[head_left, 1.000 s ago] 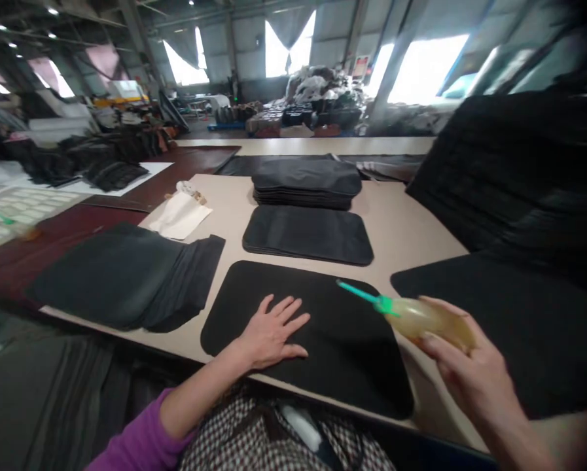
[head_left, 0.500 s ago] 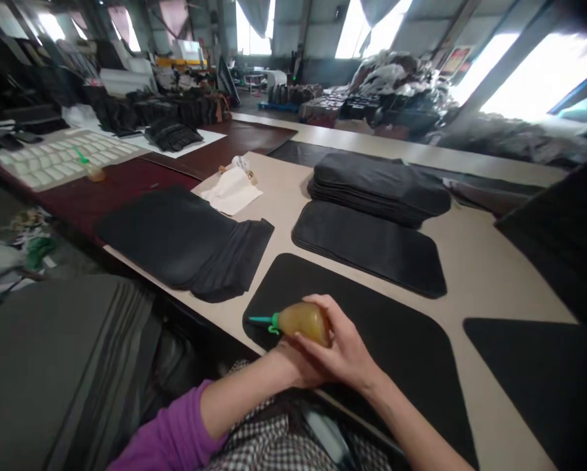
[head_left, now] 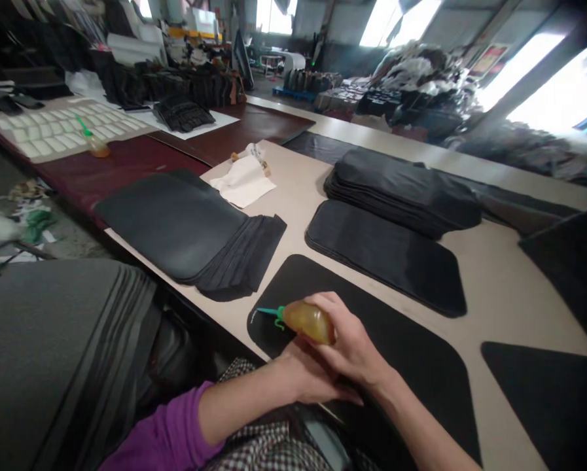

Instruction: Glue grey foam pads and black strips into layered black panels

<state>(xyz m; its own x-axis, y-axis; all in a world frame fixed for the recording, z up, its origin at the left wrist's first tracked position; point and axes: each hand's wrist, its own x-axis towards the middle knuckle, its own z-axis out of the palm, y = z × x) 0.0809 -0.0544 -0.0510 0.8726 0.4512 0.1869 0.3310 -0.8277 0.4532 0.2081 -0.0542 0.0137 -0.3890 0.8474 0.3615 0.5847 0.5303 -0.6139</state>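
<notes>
A squeeze bottle [head_left: 309, 321] of amber liquid, with a green nozzle, lies tilted in my right hand [head_left: 349, 337], whose fingers wrap round it. The nozzle tip points left, at the left end of a black rounded panel [head_left: 401, 327], where a short pale line [head_left: 254, 316] shows. My left hand [head_left: 317, 373] is under the bottle and my right hand, over the panel's near edge. Its fingers are stretched out to the right and partly covered by the right hand.
Stacked black panels [head_left: 386, 252] stand behind, with a taller pile [head_left: 401, 190] beyond. Left are fanned black pieces [head_left: 244, 255], a white cloth [head_left: 244, 180] and a second bottle [head_left: 97, 145]. Grey sheets [head_left: 52, 327] are at the near left.
A short pale line now shows at the nozzle tip on the panel. My left hand's fingers have stretched out more to the right. The camera view has shifted slightly.
</notes>
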